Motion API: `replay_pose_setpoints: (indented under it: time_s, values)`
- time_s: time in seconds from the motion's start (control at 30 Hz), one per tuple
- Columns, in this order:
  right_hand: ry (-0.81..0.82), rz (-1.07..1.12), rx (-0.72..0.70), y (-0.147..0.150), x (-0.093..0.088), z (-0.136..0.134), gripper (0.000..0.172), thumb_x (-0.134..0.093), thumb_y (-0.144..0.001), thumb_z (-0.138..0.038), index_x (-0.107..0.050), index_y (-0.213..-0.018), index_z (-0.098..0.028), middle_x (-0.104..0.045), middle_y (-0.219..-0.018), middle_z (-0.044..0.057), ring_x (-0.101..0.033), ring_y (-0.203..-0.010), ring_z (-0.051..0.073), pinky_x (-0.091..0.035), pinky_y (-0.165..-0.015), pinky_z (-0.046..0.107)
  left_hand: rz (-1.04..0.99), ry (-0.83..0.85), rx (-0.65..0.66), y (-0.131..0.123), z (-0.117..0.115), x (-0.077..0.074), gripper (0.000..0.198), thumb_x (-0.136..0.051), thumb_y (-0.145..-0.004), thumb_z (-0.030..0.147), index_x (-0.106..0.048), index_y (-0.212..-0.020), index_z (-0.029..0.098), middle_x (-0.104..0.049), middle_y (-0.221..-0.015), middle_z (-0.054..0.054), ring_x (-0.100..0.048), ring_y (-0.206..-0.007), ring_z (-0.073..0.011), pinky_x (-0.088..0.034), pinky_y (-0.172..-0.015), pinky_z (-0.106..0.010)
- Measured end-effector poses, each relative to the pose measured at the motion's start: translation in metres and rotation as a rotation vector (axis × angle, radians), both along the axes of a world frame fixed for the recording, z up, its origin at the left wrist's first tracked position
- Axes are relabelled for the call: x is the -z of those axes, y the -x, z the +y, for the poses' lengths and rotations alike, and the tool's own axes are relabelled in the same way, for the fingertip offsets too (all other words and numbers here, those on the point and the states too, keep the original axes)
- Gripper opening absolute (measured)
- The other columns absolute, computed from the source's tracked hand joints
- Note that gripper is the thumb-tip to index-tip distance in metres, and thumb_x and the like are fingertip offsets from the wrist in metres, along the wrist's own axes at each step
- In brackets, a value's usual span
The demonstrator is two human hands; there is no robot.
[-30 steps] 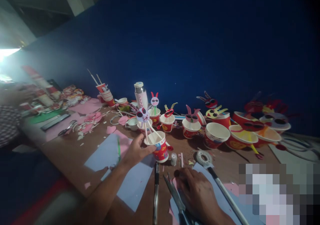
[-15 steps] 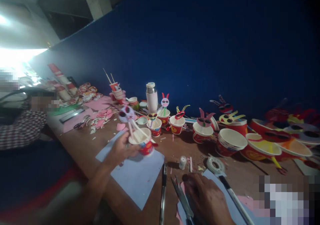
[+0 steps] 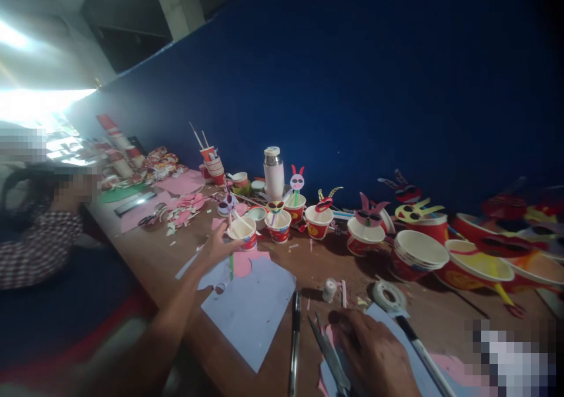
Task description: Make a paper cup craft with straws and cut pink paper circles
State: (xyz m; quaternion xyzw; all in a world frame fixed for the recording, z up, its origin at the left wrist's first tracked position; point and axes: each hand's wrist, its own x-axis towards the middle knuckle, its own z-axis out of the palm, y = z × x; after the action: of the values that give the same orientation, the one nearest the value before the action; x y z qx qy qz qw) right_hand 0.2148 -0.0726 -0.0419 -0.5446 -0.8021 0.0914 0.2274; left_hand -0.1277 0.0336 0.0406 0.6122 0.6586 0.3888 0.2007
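My left hand (image 3: 217,249) is closed around the near left side of a red-and-white paper cup (image 3: 247,239), thumb along its front. The cup stands at the back edge of a blue paper sheet (image 3: 259,309). A lavender cutout face with dark glasses (image 3: 227,204) rises from it on a strip. Before the cup lie a pink paper piece (image 3: 241,263) and a green strip. My right hand (image 3: 374,347) rests on the table with curled fingers; their tips are hidden. Scissors (image 3: 328,350) lie against its left side, over pink and blue paper.
Similar cups (image 3: 319,224) with cutout faces line the blue wall. A flask (image 3: 274,177) stands behind them. A pen (image 3: 295,332), a tape roll (image 3: 389,296), a small white bottle (image 3: 329,290) and a marker (image 3: 423,353) lie near. A person's checked sleeve (image 3: 57,232) shows at left.
My left hand has moved the paper cup back and down onto the table, next to the row of cups. The pink piece and green strip have come into sight. My right hand stays in place.
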Motion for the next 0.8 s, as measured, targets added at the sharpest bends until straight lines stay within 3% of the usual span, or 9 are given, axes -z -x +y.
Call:
replay_pose_setpoints:
  time_s: [0.27, 0.47, 0.8]
  values:
    - [-0.015, -0.001, 0.003, -0.001, 0.002, 0.001, 0.015, -0.045, -0.083, -0.03, -0.057, -0.092, -0.026, -0.065, -0.082, 0.002, -0.06, -0.067, 0.021, -0.042, -0.06, 0.032, -0.059, -0.004, 0.083, -0.001, 0.007, 0.002, 0.056, -0.068, -0.06, 0.039, -0.054, -0.109, 0.016, -0.064, -0.099, -0.008, -0.059, -0.091, -0.0256, -0.048, -0.077, -0.036]
    - [-0.024, 0.023, -0.009, -0.001, 0.001, 0.001, 0.016, -0.044, -0.084, -0.029, -0.057, -0.091, -0.025, -0.065, -0.081, 0.002, -0.059, -0.067, 0.021, -0.04, -0.059, 0.031, -0.093, 0.006, 0.087, -0.008, 0.02, 0.01, 0.051, -0.07, -0.056, 0.038, -0.056, -0.098, 0.014, -0.065, -0.09, -0.007, -0.061, -0.085, -0.0248, -0.049, -0.074, -0.036]
    - [0.035, 0.041, 0.014, 0.001, -0.004, 0.0, 0.015, -0.044, -0.083, -0.026, -0.058, -0.089, -0.025, -0.064, -0.081, 0.003, -0.057, -0.068, 0.021, -0.038, -0.063, 0.033, -0.156, 0.042, 0.14, -0.026, 0.022, 0.005, 0.051, -0.068, -0.06, 0.031, -0.054, -0.105, 0.013, -0.065, -0.095, -0.009, -0.061, -0.084, -0.0234, -0.051, -0.067, -0.032]
